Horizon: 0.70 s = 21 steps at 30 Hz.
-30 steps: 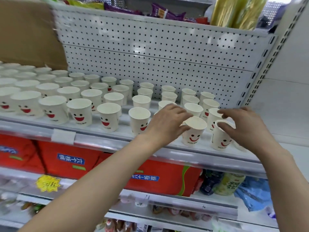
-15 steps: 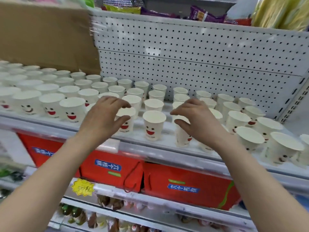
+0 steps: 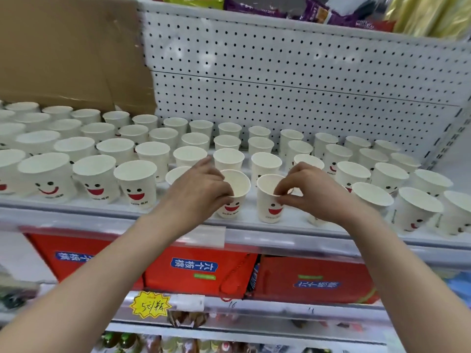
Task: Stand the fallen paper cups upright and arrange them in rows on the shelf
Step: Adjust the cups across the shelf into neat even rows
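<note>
Shelf [image 3: 127,212] before pegboard [image 3: 280,85]; left hand [image 3: 198,192] and right hand [image 3: 311,189] each pinch upright cups [image 3: 270,205].

White smiley paper cups [image 3: 230,197] say "Hello"; red cardboard boxes [image 3: 196,270] read 六个核桃; yellow starburst price tag [image 3: 150,305] says 5元/瓶.

Shot from a single head-worn wide-angle camera, aimed forward and down at a shop shelf [image 3: 254,226] from close range, near enough for both forearms to run in from the bottom corners. Left hand [image 3: 201,187] and right hand [image 3: 309,191] caught just below centre, at the front row of paper cups [image 3: 137,183]. Perforated back panel [image 3: 293,72] faced almost square-on, its lines bowed by the lens. Upper shelf's snack packets [image 3: 257,5] clipped at the top edge; red cartons [image 3: 193,270] and a yellow price tag [image 3: 150,305] on lower tiers seen from above. No second view to compare.
</note>
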Available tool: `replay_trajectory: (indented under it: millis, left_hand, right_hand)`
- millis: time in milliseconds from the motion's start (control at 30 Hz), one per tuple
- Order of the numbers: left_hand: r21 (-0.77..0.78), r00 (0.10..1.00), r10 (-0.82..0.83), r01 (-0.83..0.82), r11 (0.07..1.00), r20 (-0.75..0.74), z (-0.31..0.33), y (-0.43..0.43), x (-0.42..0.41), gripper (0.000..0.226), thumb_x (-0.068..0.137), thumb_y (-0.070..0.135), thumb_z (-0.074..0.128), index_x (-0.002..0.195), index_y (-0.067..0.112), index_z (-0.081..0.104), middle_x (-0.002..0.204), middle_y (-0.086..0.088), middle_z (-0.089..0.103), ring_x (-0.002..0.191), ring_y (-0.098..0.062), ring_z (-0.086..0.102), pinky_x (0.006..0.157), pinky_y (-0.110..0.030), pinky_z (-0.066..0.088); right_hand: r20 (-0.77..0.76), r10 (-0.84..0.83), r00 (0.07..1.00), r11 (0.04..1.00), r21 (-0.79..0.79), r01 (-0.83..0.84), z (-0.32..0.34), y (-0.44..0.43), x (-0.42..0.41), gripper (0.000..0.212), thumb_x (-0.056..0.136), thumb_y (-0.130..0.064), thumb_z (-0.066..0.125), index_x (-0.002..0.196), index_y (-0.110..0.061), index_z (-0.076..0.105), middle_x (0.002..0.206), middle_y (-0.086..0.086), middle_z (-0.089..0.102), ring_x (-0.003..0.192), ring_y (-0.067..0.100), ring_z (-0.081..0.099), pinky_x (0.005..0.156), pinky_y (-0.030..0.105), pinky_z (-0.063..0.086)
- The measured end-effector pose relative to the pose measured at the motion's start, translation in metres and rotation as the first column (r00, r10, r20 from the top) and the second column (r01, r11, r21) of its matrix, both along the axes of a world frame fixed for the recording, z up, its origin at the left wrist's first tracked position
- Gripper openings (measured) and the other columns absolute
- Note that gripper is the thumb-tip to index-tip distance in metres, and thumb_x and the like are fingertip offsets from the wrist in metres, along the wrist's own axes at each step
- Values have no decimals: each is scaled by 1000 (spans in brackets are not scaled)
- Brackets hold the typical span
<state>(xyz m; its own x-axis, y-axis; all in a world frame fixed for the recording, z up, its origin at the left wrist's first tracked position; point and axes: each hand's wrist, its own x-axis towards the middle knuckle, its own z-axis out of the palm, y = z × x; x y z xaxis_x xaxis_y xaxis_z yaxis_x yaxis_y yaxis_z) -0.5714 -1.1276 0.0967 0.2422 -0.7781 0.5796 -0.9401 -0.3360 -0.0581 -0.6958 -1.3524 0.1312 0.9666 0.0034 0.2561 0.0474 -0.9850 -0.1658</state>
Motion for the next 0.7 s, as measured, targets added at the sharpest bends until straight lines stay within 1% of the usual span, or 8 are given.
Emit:
replay_trajectory:
  millis: [67,133,233,367,433,567,633,700]
  left_hand:
    - [-5,1000,-19,18,1000,-24,-2,1,1,9,77,25,77,78,16,74,73,2,71,86,-22,65,106,-32,25]
    - [3,999,-21,21,1000,-48,-3,0,3,9,78,25,76,80,17,74,75,2,72,89,-21,64,109,-35,27]
    - [2,997,-16,16,1000,-71,-1,-2,4,10,81,27,72,82,16,74,78,2,72,92,-21,64,109,-37,27]
    - [1,999,-11,12,1000,-52,-3,-3,4,10,79,25,73,81,15,74,76,0,72,89,-22,65,107,-39,30]
    - [2,999,-12,12,1000,-51,-4,-4,5,9,78,23,76,81,15,74,76,0,72,89,-22,65,107,-40,32]
    - [22,999,-1,2,1000,-51,-7,-7,6,12,75,24,77,84,16,74,77,1,72,92,-23,65,107,-37,29]
    - [17,999,3,-2,1000,-47,-9,-9,7,20,74,26,78,92,18,74,84,2,72,96,-22,64,107,-36,30]
    - [-14,998,11,-11,1000,-62,-11,-7,7,35,74,30,78,107,20,70,100,2,70,104,-19,60,108,-33,30]
  right_hand:
    - [-22,-8,1000,1000,-11,8,2,0,-1,10,86,-26,71,95,-26,74,85,-15,60,103,11,48,86,27,42]
    - [-40,-20,999,999,-30,19,4,0,0,11,86,-25,71,96,-26,74,87,-13,58,104,10,47,87,26,42]
    - [-69,-29,997,999,-42,26,8,0,2,12,86,-26,70,98,-26,73,87,-14,54,102,8,46,87,25,41]
    - [-97,-13,995,998,-66,7,12,1,3,13,88,-28,68,100,-27,72,84,-19,51,103,6,46,80,20,37]
    - [-109,-10,994,997,-79,1,11,1,4,13,88,-27,68,100,-28,72,83,-22,50,104,7,45,78,20,35]
    - [-113,1,994,997,-82,-11,8,0,6,13,85,-29,70,98,-29,72,83,-22,52,104,7,46,80,22,39]
    - [-119,-9,993,998,-66,1,9,-2,7,13,84,-35,71,96,-30,72,84,-20,55,103,6,46,81,23,40]
    - [-111,-13,994,999,-45,8,13,-4,8,16,81,-45,71,93,-35,70,85,-20,60,101,4,45,83,25,43]
